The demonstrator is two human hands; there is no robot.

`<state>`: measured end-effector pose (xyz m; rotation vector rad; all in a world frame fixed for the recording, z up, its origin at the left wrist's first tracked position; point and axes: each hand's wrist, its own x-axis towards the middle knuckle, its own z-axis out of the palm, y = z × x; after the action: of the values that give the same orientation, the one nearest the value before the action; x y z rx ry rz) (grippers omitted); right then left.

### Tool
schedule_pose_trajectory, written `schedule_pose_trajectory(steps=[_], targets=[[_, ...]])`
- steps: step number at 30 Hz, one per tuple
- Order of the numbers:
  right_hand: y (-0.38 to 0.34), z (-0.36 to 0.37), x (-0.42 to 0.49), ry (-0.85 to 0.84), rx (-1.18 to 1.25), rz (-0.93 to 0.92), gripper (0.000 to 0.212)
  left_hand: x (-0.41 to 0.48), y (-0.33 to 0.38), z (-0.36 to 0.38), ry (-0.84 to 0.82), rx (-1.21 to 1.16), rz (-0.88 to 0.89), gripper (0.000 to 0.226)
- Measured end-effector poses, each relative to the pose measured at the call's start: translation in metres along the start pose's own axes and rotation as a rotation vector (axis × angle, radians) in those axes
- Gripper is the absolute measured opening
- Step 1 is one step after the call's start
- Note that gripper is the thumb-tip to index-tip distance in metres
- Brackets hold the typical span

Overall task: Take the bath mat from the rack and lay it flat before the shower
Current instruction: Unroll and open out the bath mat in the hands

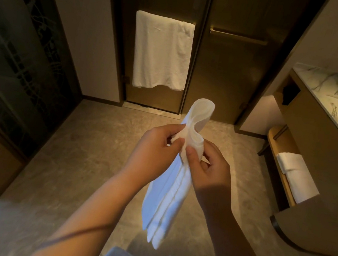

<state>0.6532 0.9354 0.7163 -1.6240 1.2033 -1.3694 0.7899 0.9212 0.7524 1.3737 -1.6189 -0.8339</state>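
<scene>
Between left hand [156, 147] and right hand [206, 167], folded bath mat [167, 195].

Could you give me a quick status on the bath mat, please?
Both left hand and right hand pinching bath mat near its top. Folded, hanging, not yet down. No obstacle seen on floor ahead.

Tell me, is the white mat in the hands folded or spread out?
Folded. The mat hangs in layered folds, its edges stacked at the bottom, pinched near the top by the left hand and right hand.
</scene>
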Motion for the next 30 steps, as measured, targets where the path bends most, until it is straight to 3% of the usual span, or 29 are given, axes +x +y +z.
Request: schedule_pose_trajectory(steps=[9,24,30], targets=[[0.004,-0.011,-0.001,0.034,0.032,0.044,0.014,0.0,-0.007,-0.014,0.079,-0.027,-0.036,0.03],[0.032,-0.087,0.003,0.427,-0.21,0.253,0.017,-0.004,-0.036,-0.044,0.313,0.085,-0.142,0.016],[0.047,-0.11,0.001,0.539,-0.296,0.254,0.017,-0.007,-0.041,-0.044,0.377,0.048,-0.148,0.018]])
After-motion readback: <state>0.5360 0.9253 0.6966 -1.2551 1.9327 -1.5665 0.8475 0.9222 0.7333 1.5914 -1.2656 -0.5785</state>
